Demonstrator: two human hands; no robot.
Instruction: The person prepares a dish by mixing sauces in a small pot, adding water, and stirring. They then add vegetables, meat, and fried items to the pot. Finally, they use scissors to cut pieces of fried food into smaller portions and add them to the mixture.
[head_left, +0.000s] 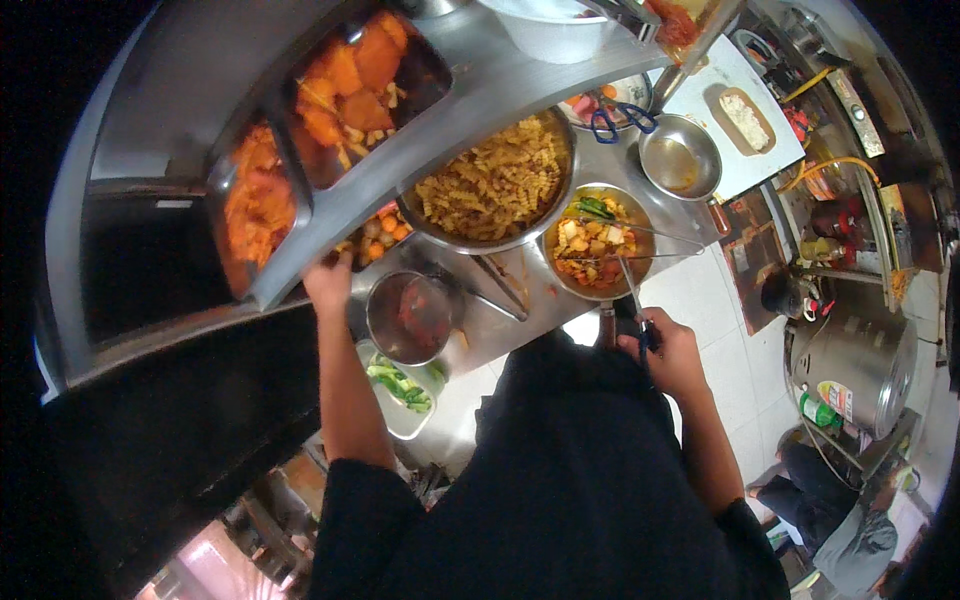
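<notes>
My right hand (667, 349) grips dark-handled scissors (628, 279), whose blades point into a metal saucepan (651, 247). Curly noodles, pale chunks and green leaves (592, 232) lie in that pan, and a pair of thin metal tongs (675, 234) rests across it. The pan's brown handle (606, 326) points towards my body, close beside my right hand. At the left, my left hand (330, 285) reaches under the edge of a steel shelf (420, 135). Its fingertips are partly hidden near a tray of orange and brown ball-shaped food pieces (386, 229).
A large bowl of curly noodles (495, 176) stands mid-counter. Nearer are a red-stained pot (409, 315) and a tub of cut greens (405, 390). Blue-handled scissors (622, 124) lie on a plate beside another saucepan (679, 157). A person (817, 480) is at the lower right.
</notes>
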